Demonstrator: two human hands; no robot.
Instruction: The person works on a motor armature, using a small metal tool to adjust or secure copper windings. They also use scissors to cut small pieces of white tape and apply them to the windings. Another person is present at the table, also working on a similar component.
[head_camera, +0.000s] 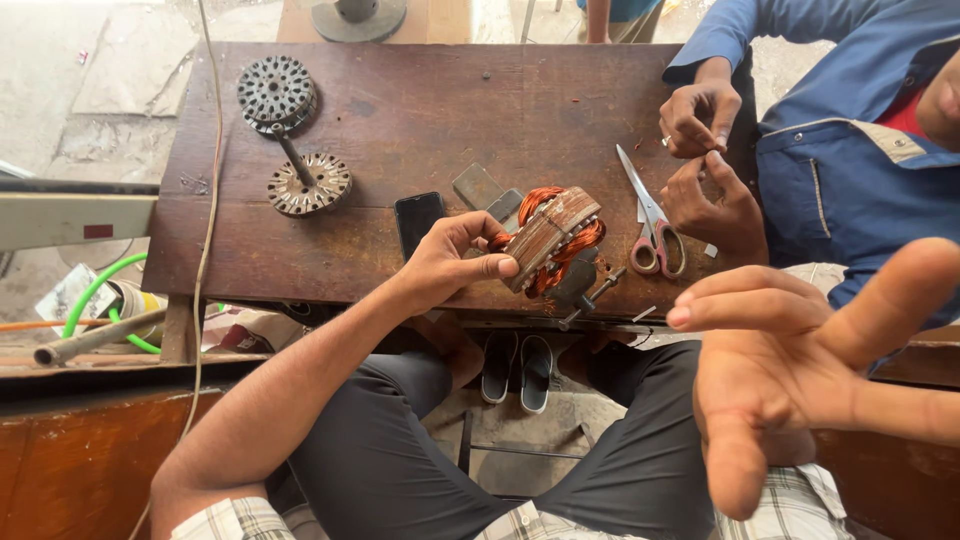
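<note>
Gripping the round copper-wound motor stator (548, 240) with my left hand (450, 262), fingers closed around its edge above the dark wooden table (420, 110); my right hand (790, 370) is hovering spread open, holding nothing

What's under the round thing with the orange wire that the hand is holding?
Under the wire coil held by the left hand sits a small grey metal clamp on the wooden table. The coil covers the clamp's top, so how they meet is hidden.
</note>
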